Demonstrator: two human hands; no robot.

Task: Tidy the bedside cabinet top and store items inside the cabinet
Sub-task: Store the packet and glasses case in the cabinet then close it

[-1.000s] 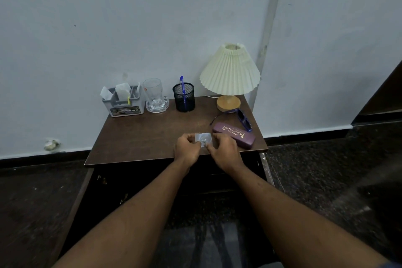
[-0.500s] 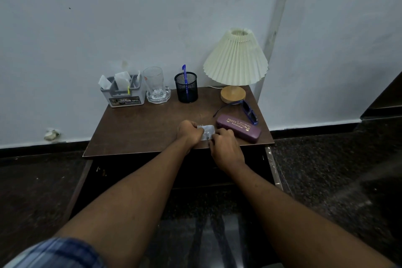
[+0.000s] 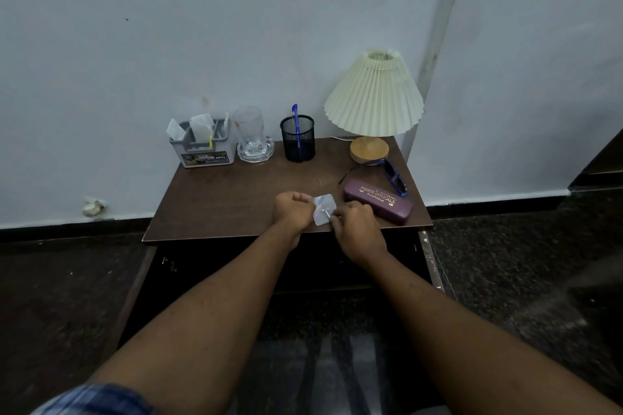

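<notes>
Partly hidden: clear packet (image 3: 323, 210) between hands (image 3: 292, 210).

A home bedroom corner: a dark brown wooden bedside cabinet (image 3: 236, 199) against a plain white wall (image 3: 168, 27), bearing a cream pleated-shade lamp (image 3: 374, 98).

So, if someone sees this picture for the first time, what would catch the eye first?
Probably both hands, the left hand and the right hand, pinching a small clear adhesive hook at the cabinet top's front edge. Next, the cream pleated lamp at the back right corner.
</notes>
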